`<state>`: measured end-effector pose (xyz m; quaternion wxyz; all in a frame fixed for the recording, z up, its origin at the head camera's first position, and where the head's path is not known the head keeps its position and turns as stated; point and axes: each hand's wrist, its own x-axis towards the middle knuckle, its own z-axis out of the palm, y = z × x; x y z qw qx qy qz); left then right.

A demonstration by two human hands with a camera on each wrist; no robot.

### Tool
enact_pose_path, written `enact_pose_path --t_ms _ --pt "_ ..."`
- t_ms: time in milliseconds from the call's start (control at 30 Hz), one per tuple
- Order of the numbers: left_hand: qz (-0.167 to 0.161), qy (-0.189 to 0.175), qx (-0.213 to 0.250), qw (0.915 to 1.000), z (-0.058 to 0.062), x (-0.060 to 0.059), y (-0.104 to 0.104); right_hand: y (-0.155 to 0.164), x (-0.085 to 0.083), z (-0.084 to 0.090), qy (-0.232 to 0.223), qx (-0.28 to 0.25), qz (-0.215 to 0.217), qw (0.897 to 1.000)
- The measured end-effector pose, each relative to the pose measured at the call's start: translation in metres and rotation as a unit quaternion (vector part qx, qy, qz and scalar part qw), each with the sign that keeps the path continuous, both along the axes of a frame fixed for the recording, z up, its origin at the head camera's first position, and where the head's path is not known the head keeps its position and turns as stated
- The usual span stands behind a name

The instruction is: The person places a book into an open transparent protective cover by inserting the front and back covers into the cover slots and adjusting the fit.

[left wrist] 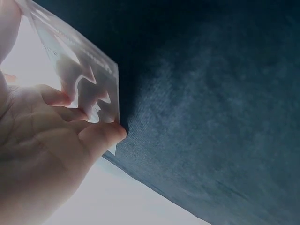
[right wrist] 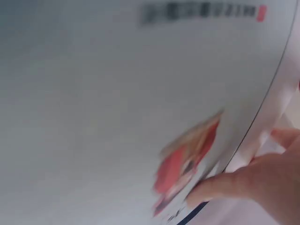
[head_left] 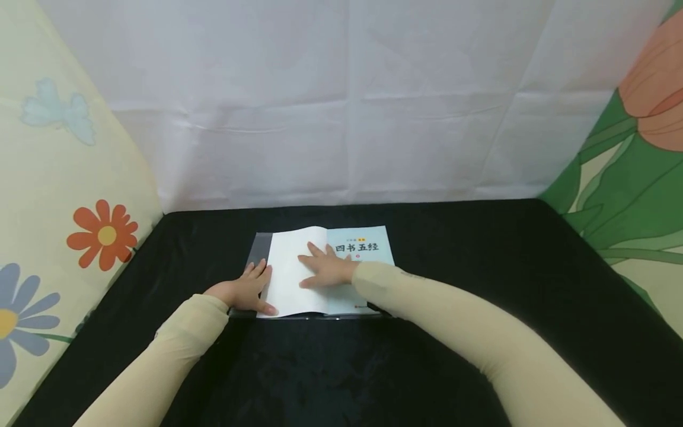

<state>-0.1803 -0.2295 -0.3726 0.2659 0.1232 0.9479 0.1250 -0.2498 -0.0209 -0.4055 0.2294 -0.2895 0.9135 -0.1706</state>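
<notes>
White creased sheeting (head_left: 341, 101) is hanging as the backdrop, floral fabric panels (head_left: 69, 196) are flanking both sides, and a black-clothed bench (head_left: 480, 284) is carrying everything. Middle of the bench, toward the back: a thin paperback book (head_left: 363, 246) with a pale blue cover is lying flat on a clear plastic cover sheet (head_left: 258, 246), whose edge is sticking out past the book's left side. A white page (head_left: 290, 267) is lying open over the left part of the book.

Both arms are wearing beige sleeves. The left hand (head_left: 245, 290) is resting at the page's left edge; in the left wrist view its fingers (left wrist: 98, 133) are pinching the clear plastic edge (left wrist: 84, 79) against the cloth, so that grip is grasping the plastic. The right hand (head_left: 326, 270) is lying flat with fingers spread, pressing on the book near the spine, grip released; the right wrist view is showing a fingertip (right wrist: 211, 190) on blurred print.

Judgement: book looks light and floppy, plastic is slick, thin and crease-prone. Best held by pinching the plastic's free edge while pressing the book flat.
</notes>
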Motion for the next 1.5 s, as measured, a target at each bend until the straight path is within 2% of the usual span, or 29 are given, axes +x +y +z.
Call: enact_pose_path --t_ms 100,233,400,567,833,1067,1233,1500 --pt "0.004 -0.002 -0.005 1.0 0.0 0.001 0.001 0.009 -0.004 -0.003 -0.011 -0.016 0.022 1.0" --pt "0.008 0.001 -0.008 0.9999 0.0 0.0 0.001 0.017 0.002 0.002 -0.021 -0.02 0.025 0.999" --pt "-0.001 0.008 -0.014 0.9999 0.0 0.001 0.002 0.016 0.016 0.012 0.012 0.023 0.021 0.999" --pt "-0.012 0.016 -0.024 0.9995 0.003 0.002 0.002 0.011 0.023 0.017 0.045 0.058 0.029 0.997" --pt "-0.017 0.02 -0.029 0.9992 0.003 0.002 0.003 0.007 0.027 0.02 0.045 0.079 0.031 0.995" --pt "-0.027 0.022 -0.028 0.999 0.001 0.0 0.003 0.004 0.029 0.022 0.036 0.079 0.016 0.996" --pt "-0.028 0.02 -0.025 0.9991 -0.001 -0.001 0.002 0.004 0.027 0.02 0.036 0.074 0.022 0.996" --pt "-0.026 0.013 -0.022 0.9993 -0.001 -0.001 0.002 0.022 0.017 0.017 0.006 0.026 0.036 0.999"
